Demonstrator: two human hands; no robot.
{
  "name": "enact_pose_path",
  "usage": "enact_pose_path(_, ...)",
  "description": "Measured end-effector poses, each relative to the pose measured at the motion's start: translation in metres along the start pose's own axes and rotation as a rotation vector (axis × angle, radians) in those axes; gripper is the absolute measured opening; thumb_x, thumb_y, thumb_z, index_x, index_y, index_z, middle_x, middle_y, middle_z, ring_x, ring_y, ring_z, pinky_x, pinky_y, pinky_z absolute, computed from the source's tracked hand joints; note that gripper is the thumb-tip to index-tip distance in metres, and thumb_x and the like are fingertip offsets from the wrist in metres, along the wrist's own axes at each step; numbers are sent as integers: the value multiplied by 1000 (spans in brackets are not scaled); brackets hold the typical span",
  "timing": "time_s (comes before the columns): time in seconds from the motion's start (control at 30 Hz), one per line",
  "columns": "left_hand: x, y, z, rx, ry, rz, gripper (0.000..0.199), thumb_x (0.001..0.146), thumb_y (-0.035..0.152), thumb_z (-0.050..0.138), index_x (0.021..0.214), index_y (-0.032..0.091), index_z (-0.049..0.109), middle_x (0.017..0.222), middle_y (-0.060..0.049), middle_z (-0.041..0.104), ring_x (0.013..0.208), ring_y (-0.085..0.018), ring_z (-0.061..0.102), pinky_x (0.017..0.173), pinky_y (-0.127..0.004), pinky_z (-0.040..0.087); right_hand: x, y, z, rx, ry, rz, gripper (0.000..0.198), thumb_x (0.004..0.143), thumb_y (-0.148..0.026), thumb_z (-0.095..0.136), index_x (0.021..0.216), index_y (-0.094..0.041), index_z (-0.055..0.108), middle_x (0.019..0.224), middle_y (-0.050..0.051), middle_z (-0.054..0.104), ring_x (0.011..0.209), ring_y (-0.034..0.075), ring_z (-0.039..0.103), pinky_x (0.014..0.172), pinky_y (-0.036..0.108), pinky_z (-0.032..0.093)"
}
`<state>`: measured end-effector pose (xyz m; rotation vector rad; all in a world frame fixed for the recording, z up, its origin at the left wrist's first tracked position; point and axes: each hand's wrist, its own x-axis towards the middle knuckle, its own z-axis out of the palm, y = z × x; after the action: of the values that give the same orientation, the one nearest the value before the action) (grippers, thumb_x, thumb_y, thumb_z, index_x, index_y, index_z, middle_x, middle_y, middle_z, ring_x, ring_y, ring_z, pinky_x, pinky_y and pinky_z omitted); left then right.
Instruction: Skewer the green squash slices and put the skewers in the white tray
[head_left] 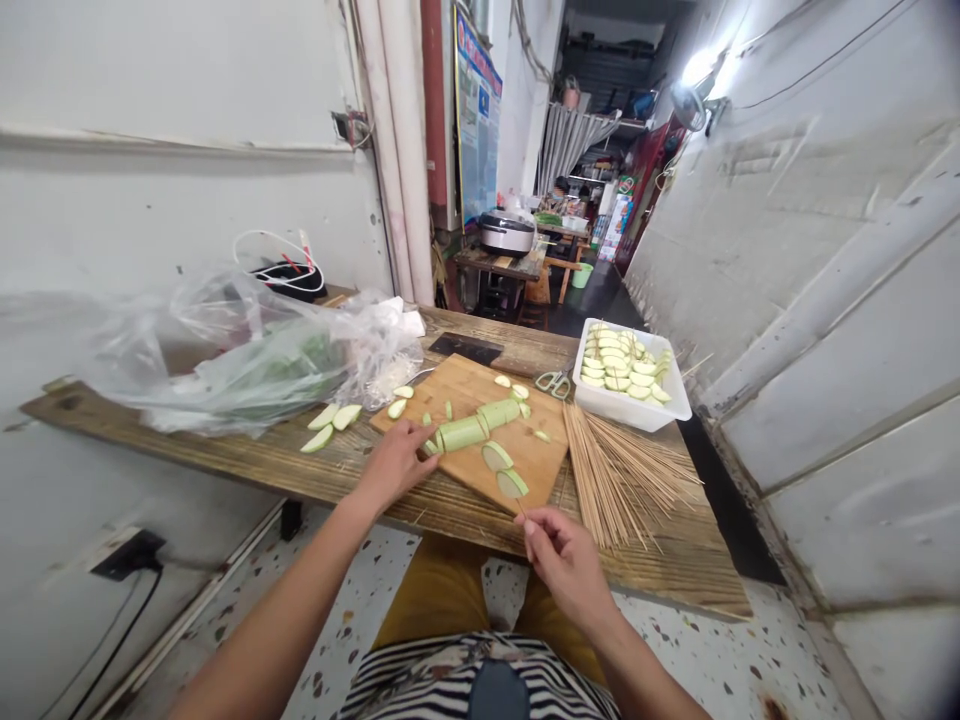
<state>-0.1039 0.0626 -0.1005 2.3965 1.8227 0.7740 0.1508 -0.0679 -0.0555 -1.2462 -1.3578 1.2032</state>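
My right hand (561, 550) pinches the lower end of a thin bamboo skewer (522, 509). Two pale green zucchini slices (512, 485) are threaded on it, over the front edge of the wooden cutting board (544, 470). At the board's left side, the thumb and fingers of my left hand (397, 465) close on a zucchini slice (430, 447) at the end of a cut row. That row of sliced zucchini (463, 432) runs diagonally across the board. Loose end pieces (519, 391) lie along the board's far side.
A white tub (637, 412) of skewered slices stands at the right, with scissors (553, 384) beside it. Loose bamboo skewers (611, 480) fan out in front. Clear plastic bags (262, 370) and several slices (330, 423) lie left. Walls flank the wooden bench (675, 570).
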Motion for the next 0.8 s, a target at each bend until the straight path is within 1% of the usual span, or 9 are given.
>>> enact_pose_path(0.1, 2, -7, -10, -62, -80, 61, 49, 75, 35, 57, 122, 23, 57, 91, -7, 55, 78, -20, 56, 74, -33, 47, -2, -1, -2, -10, -2, 5, 34, 84, -45, 53, 87, -13, 63, 55, -4, 46, 47, 9, 38, 42, 20, 29)
enact_pose_path(0.2, -1, -6, -15, -88, -82, 164, 51, 79, 29, 53, 129, 25, 49, 101, -8, 55, 89, -21, 56, 79, -33, 47, -2, 1, -2, -24, 9, 3, 35, 83, -46, 53, 87, -12, 64, 55, -4, 46, 47, 9, 39, 43, 20, 29)
enact_pose_path(0.3, -5, -3, -9, -54, 40, 236, 44, 83, 23, 48, 127, 23, 50, 112, -12, 54, 103, -24, 53, 88, -37, 45, -1, 4, -3, -31, 36, -1, 35, 83, -45, 53, 85, -13, 64, 56, -3, 46, 48, 10, 39, 43, 20, 30)
enact_pose_path(0.43, -13, -5, 10, -33, 277, 222, 36, 86, 23, 46, 121, 20, 55, 120, -16, 52, 114, -26, 50, 97, -41, 41, -2, 7, -4, -20, 59, 12, 34, 83, -45, 54, 86, -13, 64, 57, -3, 46, 49, 10, 40, 44, 20, 30)
enact_pose_path(0.5, -16, -8, 17, -55, 342, 182, 35, 86, 24, 48, 120, 20, 55, 119, -16, 53, 114, -26, 51, 97, -41, 42, -4, 8, -4, -15, 59, 18, 34, 83, -45, 54, 87, -13, 64, 57, -3, 46, 50, 11, 40, 44, 21, 31)
enact_pose_path(0.63, -15, -5, 24, -230, 359, 44, 36, 82, 30, 55, 118, 23, 58, 118, -13, 55, 111, -23, 54, 97, -38, 43, -5, 9, -3, -30, 64, 18, 32, 85, -43, 52, 87, -13, 64, 57, -3, 45, 50, 11, 40, 46, 21, 31)
enact_pose_path(0.7, -12, -1, 26, -437, 406, -96, 45, 78, 34, 60, 122, 22, 54, 122, -13, 54, 110, -23, 56, 96, -39, 45, -6, 9, -2, -51, 72, 4, 31, 86, -42, 52, 87, -13, 64, 57, -3, 46, 51, 11, 41, 47, 21, 33)
enact_pose_path(0.77, -7, 4, 28, -728, 439, -263, 58, 74, 37, 64, 127, 19, 49, 125, -14, 54, 107, -23, 58, 94, -41, 47, -6, 10, -2, -82, 94, -23, 30, 86, -41, 51, 87, -13, 64, 58, -2, 48, 53, 12, 44, 49, 22, 35)
enact_pose_path(0.8, -5, 6, 28, -877, 432, -333, 62, 72, 38, 66, 128, 18, 47, 125, -15, 55, 106, -23, 59, 93, -41, 47, -6, 11, -2, -101, 110, -38, 30, 86, -40, 51, 87, -14, 65, 59, -1, 49, 54, 13, 45, 50, 22, 36)
